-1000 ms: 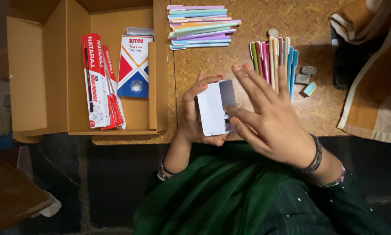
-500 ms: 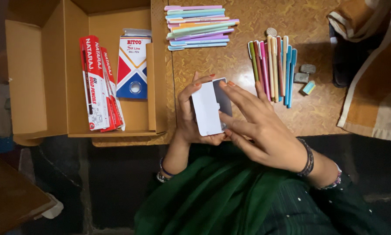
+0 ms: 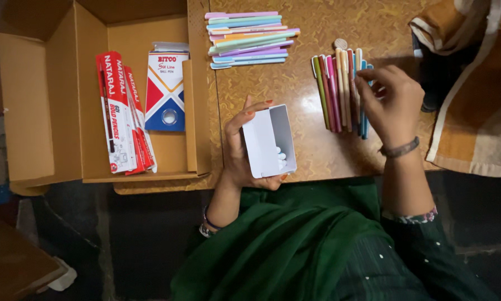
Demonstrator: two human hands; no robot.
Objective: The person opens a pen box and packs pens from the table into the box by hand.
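Now the left hand grips the open white box; right hand fingers, loosely curled, touch the pens. Pinch one pen cleanly; keep the box mouth steady.

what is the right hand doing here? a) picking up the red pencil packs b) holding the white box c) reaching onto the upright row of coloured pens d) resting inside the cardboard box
c: the right hand lies over the right end of the row of coloured pens on the table, fingers curled onto them, while the left hand alone holds the open white box.
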